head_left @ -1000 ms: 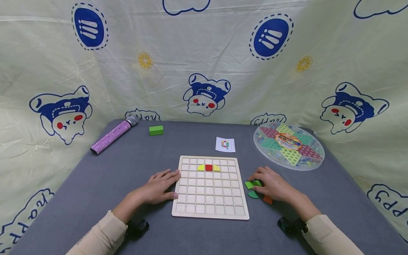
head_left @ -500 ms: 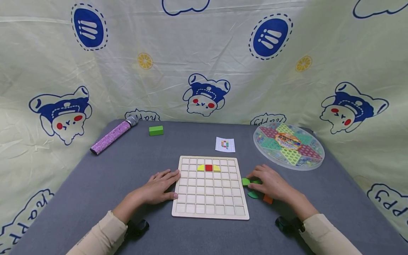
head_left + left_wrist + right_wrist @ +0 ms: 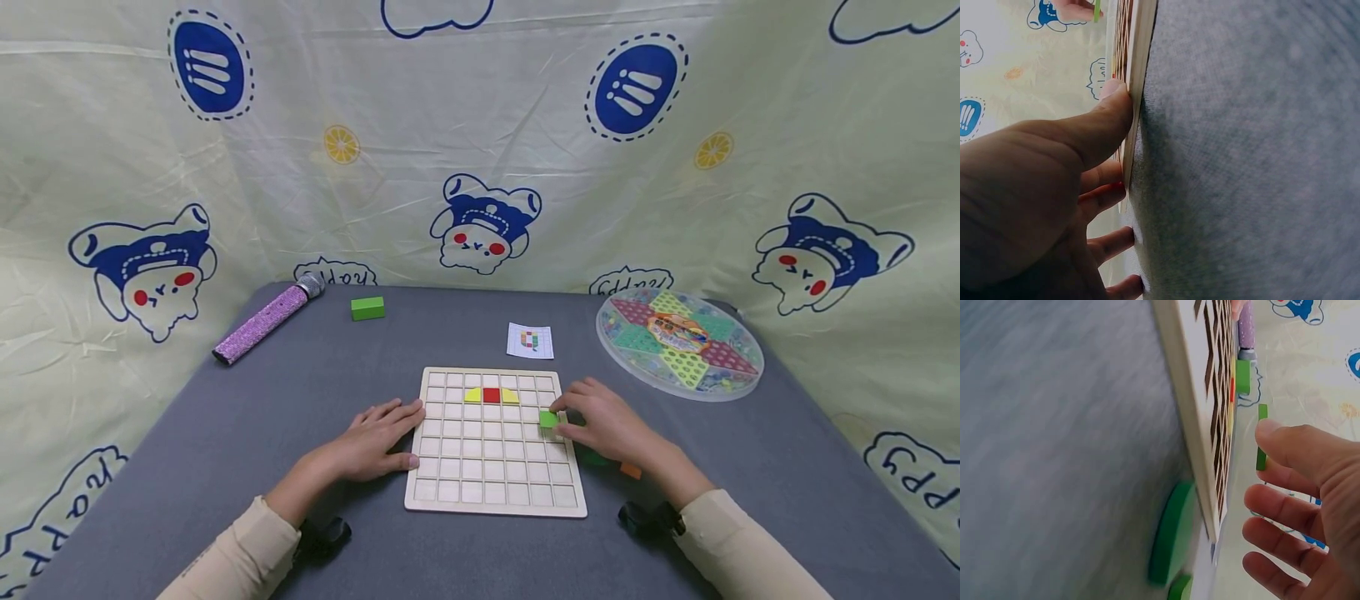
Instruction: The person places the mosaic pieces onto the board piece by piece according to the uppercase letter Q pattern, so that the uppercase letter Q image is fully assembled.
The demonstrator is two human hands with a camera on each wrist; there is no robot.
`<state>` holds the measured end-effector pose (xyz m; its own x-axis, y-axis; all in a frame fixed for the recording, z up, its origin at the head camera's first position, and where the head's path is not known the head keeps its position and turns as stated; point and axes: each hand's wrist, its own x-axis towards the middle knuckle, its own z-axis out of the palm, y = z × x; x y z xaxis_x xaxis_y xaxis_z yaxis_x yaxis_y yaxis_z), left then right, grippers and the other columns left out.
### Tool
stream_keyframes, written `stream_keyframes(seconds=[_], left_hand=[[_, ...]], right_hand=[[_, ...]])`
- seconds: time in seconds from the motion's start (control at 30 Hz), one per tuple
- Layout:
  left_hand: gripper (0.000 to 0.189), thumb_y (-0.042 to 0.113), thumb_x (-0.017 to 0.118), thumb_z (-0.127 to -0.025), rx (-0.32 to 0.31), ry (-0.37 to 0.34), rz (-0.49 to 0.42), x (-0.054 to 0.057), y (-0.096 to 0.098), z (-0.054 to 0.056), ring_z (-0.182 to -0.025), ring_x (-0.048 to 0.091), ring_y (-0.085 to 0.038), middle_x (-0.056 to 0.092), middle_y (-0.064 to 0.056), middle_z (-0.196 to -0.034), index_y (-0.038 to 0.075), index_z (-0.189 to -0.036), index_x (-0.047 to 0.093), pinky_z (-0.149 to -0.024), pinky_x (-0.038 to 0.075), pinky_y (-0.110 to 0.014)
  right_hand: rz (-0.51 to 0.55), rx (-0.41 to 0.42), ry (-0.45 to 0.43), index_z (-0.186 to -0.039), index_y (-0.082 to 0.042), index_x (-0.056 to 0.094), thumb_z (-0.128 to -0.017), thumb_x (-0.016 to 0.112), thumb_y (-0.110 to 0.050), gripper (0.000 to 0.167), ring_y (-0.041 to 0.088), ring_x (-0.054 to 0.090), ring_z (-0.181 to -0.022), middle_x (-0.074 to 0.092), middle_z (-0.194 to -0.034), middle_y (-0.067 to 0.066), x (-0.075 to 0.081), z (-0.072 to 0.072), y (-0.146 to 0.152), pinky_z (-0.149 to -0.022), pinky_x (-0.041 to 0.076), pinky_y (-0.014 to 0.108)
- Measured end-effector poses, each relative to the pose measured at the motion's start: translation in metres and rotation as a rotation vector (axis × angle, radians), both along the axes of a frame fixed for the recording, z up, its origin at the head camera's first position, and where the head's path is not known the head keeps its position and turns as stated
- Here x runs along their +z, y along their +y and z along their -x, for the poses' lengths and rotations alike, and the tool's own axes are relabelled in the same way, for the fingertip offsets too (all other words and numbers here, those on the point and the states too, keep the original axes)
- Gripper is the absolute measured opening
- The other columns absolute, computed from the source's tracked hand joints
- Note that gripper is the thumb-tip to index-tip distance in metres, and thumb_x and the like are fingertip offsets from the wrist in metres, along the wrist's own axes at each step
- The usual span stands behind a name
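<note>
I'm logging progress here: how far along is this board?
Two yellow pieces and a red square already sit in the grid board. The right hand pinches a green piece above it, not yet placed. Beside it, an orange piece and other green pieces likely remain.

The grey table (image 3: 480,554) carries the grid board (image 3: 481,450) my left fingers (image 3: 401,412) touch; nearer me than my right fingers (image 3: 572,402), a dark green piece (image 3: 1174,537) and an orange piece (image 3: 631,471); beyond, a purple microphone (image 3: 262,323), green block (image 3: 367,308), card (image 3: 529,341), round game board (image 3: 681,343).
</note>
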<state>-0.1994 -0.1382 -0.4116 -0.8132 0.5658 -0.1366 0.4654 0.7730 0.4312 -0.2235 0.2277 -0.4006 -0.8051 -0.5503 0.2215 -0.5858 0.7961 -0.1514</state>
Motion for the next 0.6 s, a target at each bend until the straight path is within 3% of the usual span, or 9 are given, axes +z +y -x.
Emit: stream_keyframes(seconds=[0.33,0.6], left_hand=[[0.07,0.042,0.056,-0.092,-0.007,0.011,0.0,0.0,0.0,-0.001,-0.145,0.017,-0.037,0.026,-0.007,-0.157,0.012,-0.149,0.028,-0.109,0.016,-0.065],[0.07,0.042,0.056,-0.092,-0.004,0.009,0.002,0.0,0.0,0.0,-0.145,0.017,-0.037,0.026,-0.006,-0.157,0.013,-0.149,0.028,-0.109,0.016,-0.065]], right_hand=[[-0.01,-0.018,0.005,-0.099,-0.016,0.072,-0.08,0.075,-0.032,0.025,0.017,0.054,-0.093,0.065,-0.098,-0.001,0.005,0.007,-0.029,-0.079,0.046,0.037],[-0.016,-0.008,-0.004,-0.099,-0.015,0.072,-0.08,0.075,-0.032,0.026,0.017,0.052,-0.087,0.065,-0.097,0.0,0.006,0.013,-0.043,-0.073,0.044,0.033]])
